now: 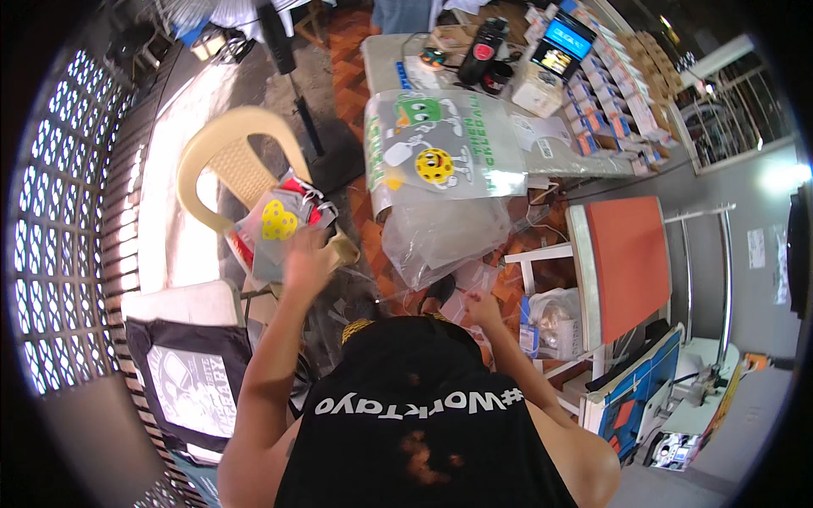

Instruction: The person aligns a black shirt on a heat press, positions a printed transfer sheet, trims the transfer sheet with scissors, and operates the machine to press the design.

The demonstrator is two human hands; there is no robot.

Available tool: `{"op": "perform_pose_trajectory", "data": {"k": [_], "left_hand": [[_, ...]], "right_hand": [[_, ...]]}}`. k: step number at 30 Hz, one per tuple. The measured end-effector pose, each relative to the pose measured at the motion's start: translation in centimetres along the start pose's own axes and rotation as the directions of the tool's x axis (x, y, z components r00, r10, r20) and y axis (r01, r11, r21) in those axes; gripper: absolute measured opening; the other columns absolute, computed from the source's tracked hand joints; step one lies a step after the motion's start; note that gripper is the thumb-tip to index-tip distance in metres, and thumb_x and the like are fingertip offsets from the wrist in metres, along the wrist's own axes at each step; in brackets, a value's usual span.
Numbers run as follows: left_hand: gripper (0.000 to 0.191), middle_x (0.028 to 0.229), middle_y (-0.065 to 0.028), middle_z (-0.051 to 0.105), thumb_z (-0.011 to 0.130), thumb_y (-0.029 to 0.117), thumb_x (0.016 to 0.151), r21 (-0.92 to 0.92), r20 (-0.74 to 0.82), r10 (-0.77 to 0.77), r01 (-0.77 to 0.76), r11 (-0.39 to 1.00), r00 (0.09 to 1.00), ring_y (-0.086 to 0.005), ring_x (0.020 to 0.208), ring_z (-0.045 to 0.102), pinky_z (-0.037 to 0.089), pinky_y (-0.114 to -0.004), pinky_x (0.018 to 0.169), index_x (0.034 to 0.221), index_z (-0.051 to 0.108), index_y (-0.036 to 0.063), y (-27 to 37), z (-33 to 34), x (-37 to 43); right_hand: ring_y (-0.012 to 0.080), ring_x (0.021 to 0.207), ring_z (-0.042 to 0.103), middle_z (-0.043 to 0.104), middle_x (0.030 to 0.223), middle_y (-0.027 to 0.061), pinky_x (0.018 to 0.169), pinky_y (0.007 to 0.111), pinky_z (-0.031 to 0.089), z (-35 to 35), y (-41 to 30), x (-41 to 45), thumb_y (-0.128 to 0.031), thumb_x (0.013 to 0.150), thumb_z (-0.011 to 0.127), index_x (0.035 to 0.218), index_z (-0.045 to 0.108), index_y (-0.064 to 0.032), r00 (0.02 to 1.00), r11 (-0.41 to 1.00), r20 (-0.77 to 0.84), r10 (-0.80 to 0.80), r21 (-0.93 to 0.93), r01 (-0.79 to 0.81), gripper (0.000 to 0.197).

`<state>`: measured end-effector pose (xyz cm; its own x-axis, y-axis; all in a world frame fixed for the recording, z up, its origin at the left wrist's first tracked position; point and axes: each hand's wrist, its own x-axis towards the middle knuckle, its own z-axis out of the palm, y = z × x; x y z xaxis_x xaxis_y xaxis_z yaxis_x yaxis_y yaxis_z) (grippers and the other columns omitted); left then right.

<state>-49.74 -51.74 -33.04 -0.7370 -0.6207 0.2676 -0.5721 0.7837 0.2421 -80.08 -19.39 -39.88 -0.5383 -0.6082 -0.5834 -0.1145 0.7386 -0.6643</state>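
My left hand (309,263), blurred, reaches over the items piled on a beige plastic chair (197,165). Beside it lies a clear film with a yellow heart-shaped print (278,220) and red and grey pieces. Whether the hand grips anything is hidden by blur. Low in front of my body, my right hand (481,308) has its fingers bent, and its grip is unclear. Ahead, a printed transfer film (434,166) with cartoon figures and green lettering lies over the near end of a long table (387,57). Clear plastic sheeting (444,232) hangs below it.
A black printed bag or garment (190,381) lies at the left. A stand (330,155) rises behind the chair. At the right are an orange-topped table (629,267) and a heat-press-like machine (698,374). Stacked boxes (616,95), a black bottle (484,51) and a lit screen (564,44) stand at the back.
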Motion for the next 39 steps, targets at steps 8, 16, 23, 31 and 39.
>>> {"op": "perform_pose_trajectory", "data": {"k": [8,16,23,31,39], "left_hand": [[0.05,0.137,-0.0125,0.053,0.064,0.021,0.088,0.211,0.199,0.387,-0.425,0.88,0.901,-0.0296,0.136,0.043,0.023,-0.057,0.117,0.135,0.053,0.0095,17.4,12.4,21.7],[0.021,0.095,-0.0142,0.072,0.06,0.019,0.095,-0.472,0.265,0.0,0.13,0.872,0.964,-0.024,0.09,0.069,0.052,-0.036,0.085,0.108,0.072,0.0067,16.5,8.9,27.1],[0.021,0.09,-0.0186,0.072,0.063,0.015,0.096,-0.548,-0.025,-0.197,0.151,0.823,0.98,-0.0194,0.077,0.068,0.051,-0.032,0.072,0.111,0.07,0.0036,13.9,3.9,33.1],[0.027,0.101,-0.0175,0.071,0.057,-0.001,0.087,-0.437,-0.283,-0.013,-0.117,0.892,0.959,-0.0345,0.091,0.07,0.056,-0.039,0.077,0.111,0.069,0.0064,12.4,1.8,35.2],[0.041,0.113,-0.0125,0.07,0.056,-0.001,0.077,-0.344,-0.335,0.301,-0.414,0.843,0.893,-0.0292,0.092,0.071,0.058,-0.038,0.08,0.115,0.069,0.0066,12.6,6.1,32.7]], "right_hand": [[0.03,0.086,0.069,0.071,0.093,0.0163,0.076,0.038,0.054,-2.7,1.2,0.4,-0.021,0.087,0.07,0.103,0.068,-0.0026,0.935,0.934,0.064,-0.35,-0.048,0.353,0.025],[0.0324,0.074,0.067,0.069,0.081,0.017,0.068,0.04,0.052,-13.3,-5.6,8.8,-0.024,0.088,0.067,0.094,0.068,-0.0015,0.94,0.945,-0.135,-0.314,0.048,0.323,0.023],[0.0165,0.061,0.063,0.064,0.067,0.0055,0.057,0.031,0.049,-14.9,-20.6,19.4,-0.018,0.09,0.065,0.083,0.065,-0.0001,0.973,0.77,-0.098,-0.21,0.596,0.226,0.019],[0.0269,0.095,0.066,0.069,0.095,0.0153,0.078,0.038,0.054,-9.6,-27.2,27.5,-0.02,0.085,0.067,0.099,0.068,-0.0013,0.877,0.969,-0.478,-0.053,-0.236,-0.07,0.023],[0.0245,0.096,0.064,0.066,0.101,0.009,0.084,0.04,0.054,-16.6,-25.0,18.0,-0.01,0.079,0.067,0.106,0.064,-0.0051,0.999,0.31,0.009,-0.048,0.951,0.006,0.028]]}}
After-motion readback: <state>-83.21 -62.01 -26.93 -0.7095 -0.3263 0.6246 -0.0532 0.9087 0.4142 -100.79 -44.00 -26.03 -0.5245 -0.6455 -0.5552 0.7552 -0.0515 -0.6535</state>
